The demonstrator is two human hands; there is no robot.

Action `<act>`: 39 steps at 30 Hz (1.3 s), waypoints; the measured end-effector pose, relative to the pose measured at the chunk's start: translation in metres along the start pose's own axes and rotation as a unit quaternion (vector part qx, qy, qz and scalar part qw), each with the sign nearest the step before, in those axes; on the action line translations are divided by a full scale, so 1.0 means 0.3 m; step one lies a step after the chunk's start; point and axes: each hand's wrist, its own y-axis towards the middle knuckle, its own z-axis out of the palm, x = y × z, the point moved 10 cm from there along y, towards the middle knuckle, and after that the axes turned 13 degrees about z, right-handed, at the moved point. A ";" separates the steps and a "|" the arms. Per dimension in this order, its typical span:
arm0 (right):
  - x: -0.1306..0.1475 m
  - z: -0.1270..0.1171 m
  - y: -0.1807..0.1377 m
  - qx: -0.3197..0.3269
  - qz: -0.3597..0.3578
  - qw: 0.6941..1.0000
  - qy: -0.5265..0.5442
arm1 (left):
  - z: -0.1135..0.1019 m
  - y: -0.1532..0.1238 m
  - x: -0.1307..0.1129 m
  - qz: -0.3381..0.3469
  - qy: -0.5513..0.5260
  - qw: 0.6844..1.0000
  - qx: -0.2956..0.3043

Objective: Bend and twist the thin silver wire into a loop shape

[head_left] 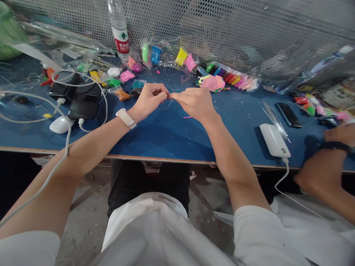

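Note:
Over the middle of the blue table [166, 136] my two hands meet at the fingertips. My left hand [151, 99], with a white band on its wrist, is closed in a pinch. My right hand [195, 102] is closed too, its fingertips touching those of the left. Whatever lies between them is too small or hidden to name. Just below the right hand lies a thin pink strip [188, 117]. Behind that hand sits a pink clay figure [212, 83] with a yellow and green end and an eye.
Packets of coloured clay [126, 75] line the back, beside a water bottle [120, 33] and a perforated screen [222, 29]. Left are black phones [84, 101], a white mouse [61, 125] and looping cables. Right are a white power bank [274, 140], a phone [288, 114] and another person's arm [324, 166].

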 end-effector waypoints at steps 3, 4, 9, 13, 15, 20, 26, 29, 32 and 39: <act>-0.012 0.000 -0.002 -0.017 -0.002 1.000 -0.005 | 0.000 0.003 0.007 0.005 -0.005 1.000 0.005; -0.014 0.000 -0.002 -0.020 -0.002 1.000 -0.005 | 0.000 0.004 0.009 0.011 -0.004 1.000 0.007; -0.020 -0.002 -0.003 -0.015 0.010 1.000 0.020 | -0.003 0.010 0.000 0.053 0.010 0.999 0.008; -0.012 -0.016 -0.005 -0.019 0.007 0.998 0.066 | -0.002 0.011 -0.011 0.071 -0.004 0.997 0.003; -0.011 -0.021 -0.006 -0.023 0.004 0.996 0.081 | 0.001 0.011 -0.016 0.076 -0.019 0.997 0.004; -0.010 -0.022 -0.005 -0.016 0.007 0.993 0.114 | 0.003 0.010 -0.016 0.071 -0.030 0.997 0.008; -0.010 -0.027 -0.003 -0.014 0.009 0.990 0.139 | 0.001 0.011 -0.016 0.073 -0.045 0.996 -0.001; -0.009 -0.026 -0.003 -0.015 0.002 0.990 0.141 | 0.002 0.009 -0.012 0.070 -0.039 0.997 0.004; -0.006 -0.023 -0.004 -0.015 -0.003 0.991 0.132 | 0.000 0.007 -0.004 0.066 -0.031 0.997 0.005; -0.009 -0.021 -0.004 -0.012 0.000 0.990 0.139 | -0.003 0.008 -0.001 0.073 -0.035 0.997 -0.004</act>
